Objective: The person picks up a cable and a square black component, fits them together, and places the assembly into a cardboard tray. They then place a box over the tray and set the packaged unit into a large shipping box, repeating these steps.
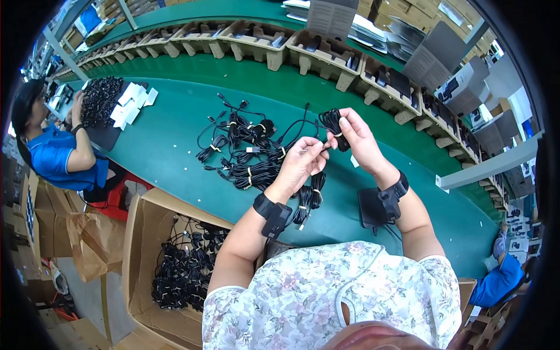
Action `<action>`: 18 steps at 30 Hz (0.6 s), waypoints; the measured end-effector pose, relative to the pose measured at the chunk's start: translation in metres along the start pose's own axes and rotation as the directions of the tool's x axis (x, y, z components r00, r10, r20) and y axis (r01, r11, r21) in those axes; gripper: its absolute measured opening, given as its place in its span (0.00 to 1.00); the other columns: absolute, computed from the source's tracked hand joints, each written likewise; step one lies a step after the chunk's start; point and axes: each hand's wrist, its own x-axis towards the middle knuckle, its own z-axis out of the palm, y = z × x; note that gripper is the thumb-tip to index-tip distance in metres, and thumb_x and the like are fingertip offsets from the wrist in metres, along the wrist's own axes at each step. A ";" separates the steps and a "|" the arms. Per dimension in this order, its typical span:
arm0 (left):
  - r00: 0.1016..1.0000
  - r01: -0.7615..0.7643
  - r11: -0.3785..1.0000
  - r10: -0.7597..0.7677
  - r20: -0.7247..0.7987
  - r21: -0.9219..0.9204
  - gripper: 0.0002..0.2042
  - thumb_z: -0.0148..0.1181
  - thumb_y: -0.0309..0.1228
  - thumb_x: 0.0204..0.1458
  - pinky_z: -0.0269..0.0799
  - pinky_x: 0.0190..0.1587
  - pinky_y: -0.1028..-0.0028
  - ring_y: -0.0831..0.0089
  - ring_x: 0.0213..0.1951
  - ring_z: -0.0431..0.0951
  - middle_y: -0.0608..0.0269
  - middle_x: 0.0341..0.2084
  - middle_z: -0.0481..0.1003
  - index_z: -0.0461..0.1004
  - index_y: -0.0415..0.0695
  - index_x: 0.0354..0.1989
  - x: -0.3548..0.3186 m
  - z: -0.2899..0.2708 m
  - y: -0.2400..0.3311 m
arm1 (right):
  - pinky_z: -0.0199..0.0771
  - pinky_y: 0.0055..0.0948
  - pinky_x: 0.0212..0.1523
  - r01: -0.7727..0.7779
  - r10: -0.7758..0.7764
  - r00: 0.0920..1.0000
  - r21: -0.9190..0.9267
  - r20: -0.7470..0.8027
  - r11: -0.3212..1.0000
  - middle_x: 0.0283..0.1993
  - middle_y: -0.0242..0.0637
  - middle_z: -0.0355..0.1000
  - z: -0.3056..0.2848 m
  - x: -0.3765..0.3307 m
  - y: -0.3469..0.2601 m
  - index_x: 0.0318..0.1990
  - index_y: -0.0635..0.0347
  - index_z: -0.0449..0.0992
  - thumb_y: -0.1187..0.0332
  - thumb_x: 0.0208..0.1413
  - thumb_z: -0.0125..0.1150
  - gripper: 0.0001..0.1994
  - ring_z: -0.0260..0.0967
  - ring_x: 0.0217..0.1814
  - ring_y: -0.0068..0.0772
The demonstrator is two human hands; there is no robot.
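Above the green table, my right hand [360,140] grips a coiled black cable [332,121] bound with a pale tie. My left hand [302,163] is just beside it, its thumb and fingers pinched on a part of the same cable near its end. A loose length of it loops out to the left. Beneath and left of my hands lies a pile of similar tied black cable bundles [249,175], some with connector ends showing. Two more cable bundles [304,204] rest close below my left wrist.
A cardboard box [135,262] of black cables stands left of me. Moulded trays [254,44] line the far side of the green table [169,157]. A flat black device [370,207] lies under my right forearm. A co-worker [64,151] handles small black parts at the left.
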 end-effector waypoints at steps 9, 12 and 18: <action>0.998 -0.036 0.950 0.016 0.068 0.312 0.10 0.52 0.33 0.57 0.70 0.31 0.81 0.75 0.31 0.74 0.60 0.30 0.72 0.65 0.40 0.41 -0.005 -0.007 -0.003 | 0.68 0.19 0.35 0.106 -0.235 0.947 -0.479 -0.219 0.871 0.32 0.32 0.69 -0.024 0.000 -0.005 0.43 0.62 0.65 0.66 0.64 0.42 0.10 0.67 0.30 0.19; 0.832 -0.472 0.790 0.546 -0.099 0.391 0.13 0.50 0.31 0.58 0.71 0.38 0.77 0.71 0.34 0.76 0.58 0.34 0.73 0.62 0.38 0.47 0.004 0.025 0.002 | 0.69 0.20 0.36 0.114 -0.242 0.953 -0.527 -0.180 0.842 0.34 0.32 0.70 -0.027 -0.003 -0.007 0.42 0.63 0.66 0.67 0.64 0.42 0.09 0.70 0.33 0.21; 0.660 -0.501 0.159 0.706 0.257 0.851 0.20 0.44 0.33 0.61 0.68 0.51 0.72 0.66 0.45 0.75 0.54 0.46 0.69 0.54 0.38 0.58 -0.002 0.016 0.007 | 0.70 0.21 0.38 0.040 -0.041 0.999 -0.189 0.001 0.981 0.36 0.31 0.71 -0.010 -0.025 -0.019 0.42 0.63 0.67 0.68 0.63 0.44 0.08 0.72 0.35 0.23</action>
